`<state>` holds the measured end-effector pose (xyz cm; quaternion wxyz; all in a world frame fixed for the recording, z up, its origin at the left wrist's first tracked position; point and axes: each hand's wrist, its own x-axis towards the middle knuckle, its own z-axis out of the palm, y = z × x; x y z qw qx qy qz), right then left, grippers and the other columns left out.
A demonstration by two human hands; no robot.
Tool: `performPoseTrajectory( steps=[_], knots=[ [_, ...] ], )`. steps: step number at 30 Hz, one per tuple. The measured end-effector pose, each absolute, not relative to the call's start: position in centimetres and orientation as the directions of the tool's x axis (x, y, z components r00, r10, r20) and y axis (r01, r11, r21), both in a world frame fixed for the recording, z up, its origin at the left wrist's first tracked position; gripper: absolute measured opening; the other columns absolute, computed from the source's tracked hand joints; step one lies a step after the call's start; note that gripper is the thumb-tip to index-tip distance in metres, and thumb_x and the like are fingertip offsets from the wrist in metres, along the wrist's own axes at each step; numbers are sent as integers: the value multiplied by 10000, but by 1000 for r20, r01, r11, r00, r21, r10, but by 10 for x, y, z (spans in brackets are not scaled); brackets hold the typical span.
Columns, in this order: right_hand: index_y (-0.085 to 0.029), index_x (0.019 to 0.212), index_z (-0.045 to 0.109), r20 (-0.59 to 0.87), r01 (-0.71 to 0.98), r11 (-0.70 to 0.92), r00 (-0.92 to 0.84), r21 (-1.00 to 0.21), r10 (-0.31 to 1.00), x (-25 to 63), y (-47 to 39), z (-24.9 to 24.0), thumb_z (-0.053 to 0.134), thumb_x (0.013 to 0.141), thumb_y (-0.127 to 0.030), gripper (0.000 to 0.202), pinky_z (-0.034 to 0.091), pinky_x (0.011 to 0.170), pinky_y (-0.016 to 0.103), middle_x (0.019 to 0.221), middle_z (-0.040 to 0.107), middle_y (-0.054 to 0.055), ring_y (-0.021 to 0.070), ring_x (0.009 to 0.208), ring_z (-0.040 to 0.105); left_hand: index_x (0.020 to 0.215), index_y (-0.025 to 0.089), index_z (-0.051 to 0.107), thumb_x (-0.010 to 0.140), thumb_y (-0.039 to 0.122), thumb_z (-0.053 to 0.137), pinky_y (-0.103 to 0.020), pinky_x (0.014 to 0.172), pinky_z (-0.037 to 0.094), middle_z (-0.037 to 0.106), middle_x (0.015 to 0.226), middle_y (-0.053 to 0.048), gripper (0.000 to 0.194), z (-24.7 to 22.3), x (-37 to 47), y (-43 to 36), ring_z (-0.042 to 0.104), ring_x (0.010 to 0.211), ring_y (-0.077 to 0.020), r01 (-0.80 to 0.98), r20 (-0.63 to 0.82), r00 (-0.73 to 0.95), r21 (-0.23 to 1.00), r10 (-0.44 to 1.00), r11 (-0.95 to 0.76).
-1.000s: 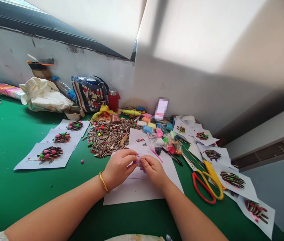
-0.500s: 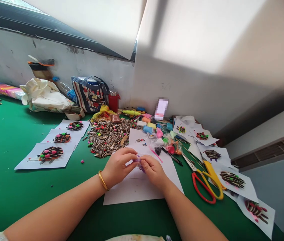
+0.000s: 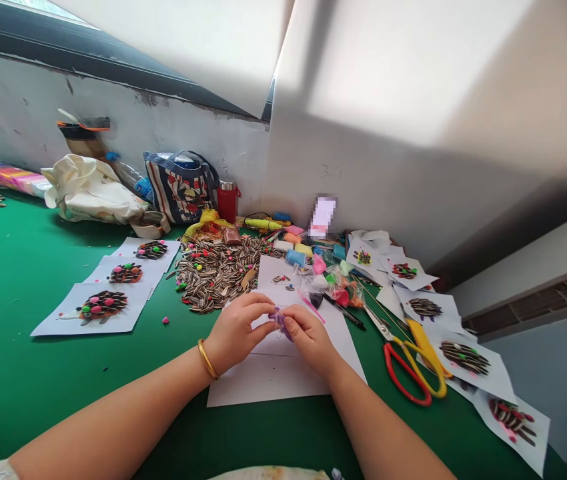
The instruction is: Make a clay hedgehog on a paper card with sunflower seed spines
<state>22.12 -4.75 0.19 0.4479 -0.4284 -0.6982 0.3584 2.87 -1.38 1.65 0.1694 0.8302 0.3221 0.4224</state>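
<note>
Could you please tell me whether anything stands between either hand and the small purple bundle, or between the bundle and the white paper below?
Nothing visible does: the left hand and right hand both have fingers on the purple bundle, and no object shows between it and the paper.

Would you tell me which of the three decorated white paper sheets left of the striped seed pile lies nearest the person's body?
The frontmost white paper sheet, whose dotted seed figure appears largest; the other two sheets lie farther back.
</note>
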Motion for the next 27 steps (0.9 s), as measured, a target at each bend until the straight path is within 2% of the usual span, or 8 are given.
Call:
performPoseTrajectory(
  steps=[5,9,13,19,24,27],
  knots=[
    [-212,957,673,312,304,361,-200,-881,929,221,-46,1,469,973,-382,266,462,766,303,904,632,47,178,854,578,859,198,645,852,176,656,-315,851,512,662,987,-49,26,18,30,-15,626,922,-169,351,588,431,589,684,-728],
    [-204,949,674,280,314,296,-97,-902,955,224,-43,-2,475,965,-403,282,457,728,289,865,633,39,173,816,576,856,195,640,864,202,653,-305,840,506,631,992,-55,17,20,28,-15,607,924,-168,323,613,407,597,677,-734],
    [-199,931,672,273,310,277,-57,-909,960,226,-42,-5,484,953,-422,292,457,696,283,859,641,42,175,799,575,882,201,641,865,227,663,-293,791,492,616,907,-33,39,20,27,-13,593,853,-159,357,590,404,601,699,-714],
    [-201,946,671,281,324,311,-136,-894,950,223,-45,-1,479,962,-399,276,460,734,286,877,637,43,173,822,579,879,193,631,822,232,710,-304,785,475,618,892,-29,105,18,27,-12,584,847,-172,421,542,448,574,711,-702],
    [-201,920,669,270,346,340,-235,-875,934,220,-47,3,456,974,-387,289,456,740,288,849,621,39,173,819,571,861,197,661,839,285,696,-301,764,464,614,886,-31,98,16,28,-14,576,818,-168,441,508,484,562,713,-700],
    [-200,908,671,253,350,333,-254,-875,933,219,-47,3,455,972,-392,296,456,728,286,824,612,36,172,806,567,843,198,668,849,238,677,-291,756,463,601,872,-27,41,15,30,-15,568,811,-160,428,505,482,578,716,-695]
  ],
)
